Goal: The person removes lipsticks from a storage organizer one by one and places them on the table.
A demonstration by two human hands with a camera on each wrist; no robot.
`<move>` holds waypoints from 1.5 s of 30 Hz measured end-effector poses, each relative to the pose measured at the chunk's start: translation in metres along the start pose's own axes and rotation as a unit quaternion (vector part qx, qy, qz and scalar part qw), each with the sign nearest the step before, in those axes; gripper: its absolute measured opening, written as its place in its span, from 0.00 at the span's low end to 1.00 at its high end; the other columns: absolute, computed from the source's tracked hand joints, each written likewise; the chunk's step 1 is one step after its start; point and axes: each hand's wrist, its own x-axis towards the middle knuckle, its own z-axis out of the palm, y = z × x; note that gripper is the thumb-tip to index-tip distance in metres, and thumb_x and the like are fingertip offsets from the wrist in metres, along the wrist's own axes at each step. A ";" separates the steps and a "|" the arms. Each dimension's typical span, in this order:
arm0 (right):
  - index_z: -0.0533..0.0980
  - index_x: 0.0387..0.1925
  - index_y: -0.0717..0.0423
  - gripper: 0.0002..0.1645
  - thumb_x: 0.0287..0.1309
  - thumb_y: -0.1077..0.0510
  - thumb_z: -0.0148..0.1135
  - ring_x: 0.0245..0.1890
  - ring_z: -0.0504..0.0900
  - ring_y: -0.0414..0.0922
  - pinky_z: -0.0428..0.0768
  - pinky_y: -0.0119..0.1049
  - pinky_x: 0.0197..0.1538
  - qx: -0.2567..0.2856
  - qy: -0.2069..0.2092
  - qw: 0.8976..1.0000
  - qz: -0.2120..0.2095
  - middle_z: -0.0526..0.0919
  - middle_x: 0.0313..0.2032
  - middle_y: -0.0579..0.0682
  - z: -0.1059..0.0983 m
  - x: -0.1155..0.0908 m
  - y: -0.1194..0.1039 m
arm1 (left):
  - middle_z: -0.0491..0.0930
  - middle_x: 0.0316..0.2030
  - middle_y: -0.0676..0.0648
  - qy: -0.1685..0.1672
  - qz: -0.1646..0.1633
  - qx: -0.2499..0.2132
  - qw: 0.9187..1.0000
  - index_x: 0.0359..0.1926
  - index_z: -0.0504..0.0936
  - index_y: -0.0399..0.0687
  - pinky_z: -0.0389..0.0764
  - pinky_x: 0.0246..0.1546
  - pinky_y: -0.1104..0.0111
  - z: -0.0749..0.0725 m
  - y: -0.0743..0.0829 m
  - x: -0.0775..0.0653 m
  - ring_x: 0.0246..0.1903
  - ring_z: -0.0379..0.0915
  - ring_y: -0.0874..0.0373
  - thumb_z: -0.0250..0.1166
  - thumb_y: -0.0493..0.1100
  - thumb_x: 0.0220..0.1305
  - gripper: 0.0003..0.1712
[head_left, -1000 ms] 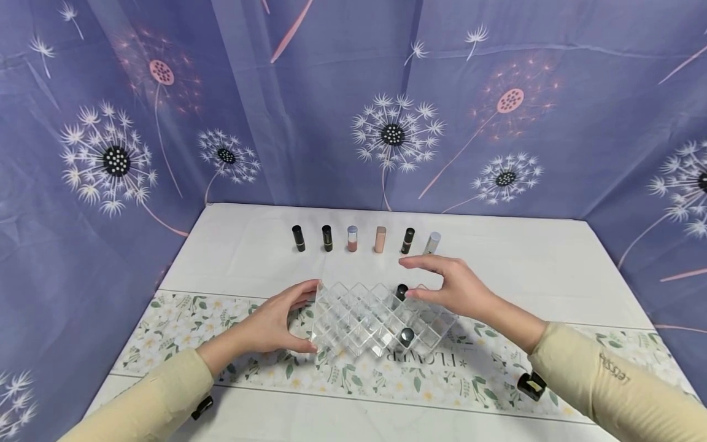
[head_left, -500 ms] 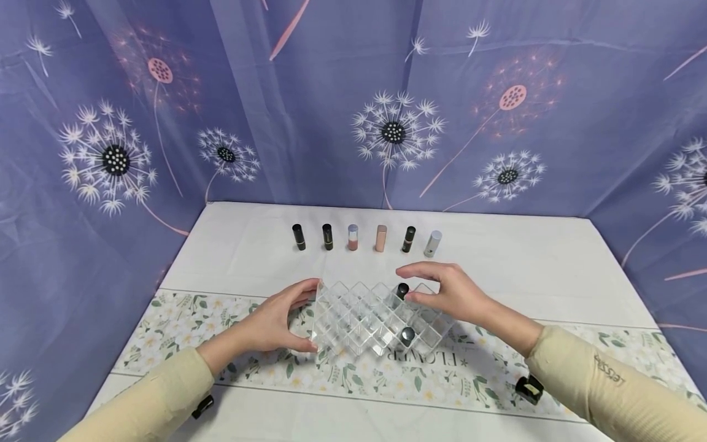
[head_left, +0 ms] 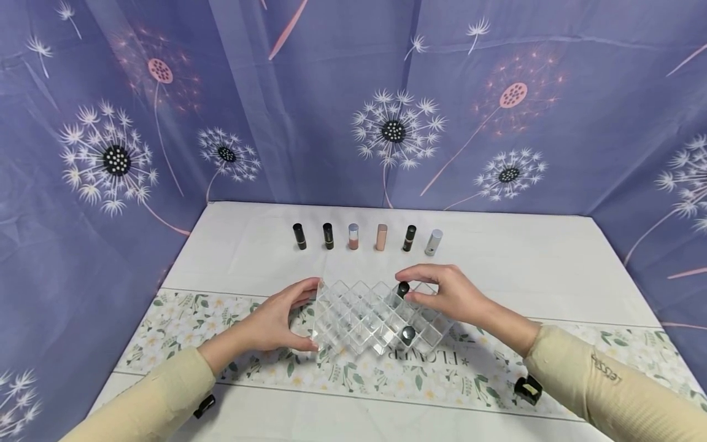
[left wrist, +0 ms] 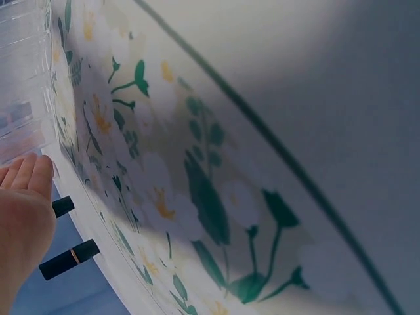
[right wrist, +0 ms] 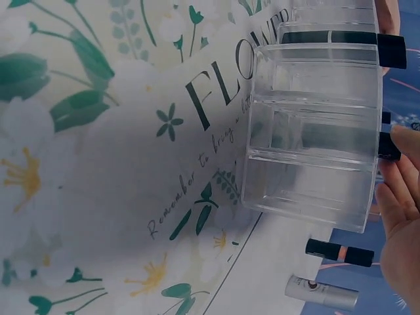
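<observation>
A clear lipstick organizer point(head_left: 359, 319) with diamond-shaped compartments stands on the floral strip. My left hand point(head_left: 273, 319) holds its left end, thumb at the near corner and fingers at the far corner. With thumb and index finger, my right hand point(head_left: 450, 293) pinches the black cap of a lipstick point(head_left: 403, 289) standing in a compartment on the right. The right wrist view shows this lipstick's cap point(right wrist: 388, 146) sticking out above the compartment, at the fingertips of my right hand point(right wrist: 403, 197). A second black-capped lipstick point(head_left: 408, 334) stands in a nearer compartment.
Behind the organizer, several lipsticks stand in a row: black ones, a blue-capped one point(head_left: 353, 237), a rose-gold one point(head_left: 381, 237) and a silver one point(head_left: 433, 242). The white table point(head_left: 513, 264) ends at a purple dandelion curtain point(head_left: 309, 141) at the back and sides.
My right hand has come slightly down and its thumb and index finger have closed in around the black lipstick's cap. My left hand has stayed at the organizer's end.
</observation>
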 end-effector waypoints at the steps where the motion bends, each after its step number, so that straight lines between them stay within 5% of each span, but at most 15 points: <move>1: 0.85 0.60 0.58 0.25 0.62 0.65 0.77 0.58 0.88 0.51 0.86 0.49 0.64 0.000 0.001 1.000 -0.001 0.90 0.56 0.49 0.000 0.000 0.000 | 0.62 0.80 0.43 0.000 0.001 0.000 1.000 0.85 0.54 0.46 0.66 0.78 0.49 0.000 0.000 0.000 0.77 0.63 0.42 0.89 0.49 0.49 0.71; 24: 0.87 0.56 0.55 0.21 0.61 0.68 0.77 0.53 0.90 0.48 0.87 0.41 0.61 0.003 0.017 1.000 -0.005 0.91 0.52 0.48 0.002 0.002 0.000 | 0.62 0.80 0.42 0.003 0.002 -0.003 1.000 0.85 0.54 0.46 0.66 0.78 0.49 0.001 -0.001 0.001 0.77 0.63 0.41 0.89 0.49 0.49 0.71; 45: 0.87 0.54 0.54 0.21 0.60 0.67 0.78 0.52 0.90 0.48 0.87 0.42 0.60 -0.030 0.050 0.998 -0.022 0.91 0.51 0.47 -0.017 0.009 -0.014 | 0.62 0.80 0.43 0.004 0.004 0.001 1.000 0.85 0.53 0.47 0.66 0.78 0.48 0.001 -0.003 0.000 0.77 0.63 0.41 0.88 0.51 0.50 0.70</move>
